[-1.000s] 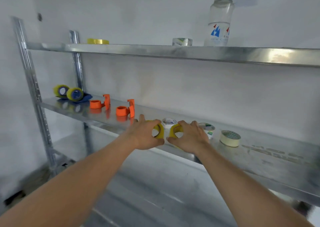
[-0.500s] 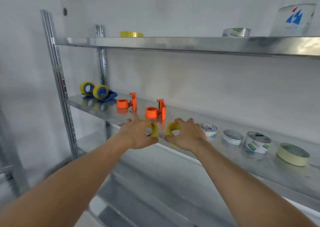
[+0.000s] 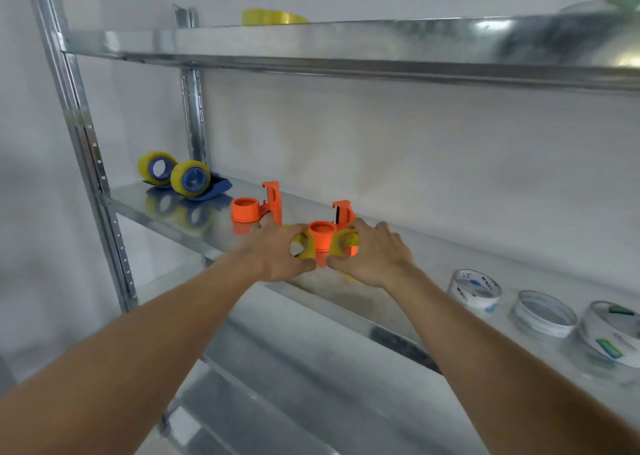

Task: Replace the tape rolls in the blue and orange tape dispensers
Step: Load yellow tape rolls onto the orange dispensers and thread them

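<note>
Two hands each held a yellow tape roll at an orange dispenser on a metal shelf.

My left hand (image 3: 277, 250) curled round one yellow roll (image 3: 304, 245), my right hand (image 3: 372, 252) round another yellow roll (image 3: 344, 243), either side of the near orange dispenser (image 3: 327, 229); my fingers hid most of both rolls and the dispenser's base. A second orange dispenser (image 3: 258, 205) stood just left. Far left, two blue dispensers (image 3: 194, 180) carried yellow tape. Clear rolls (image 3: 476, 290) to the right were cut off at the frame edge. The middle shelf (image 3: 346, 302) had bare room near its front edge.
</note>
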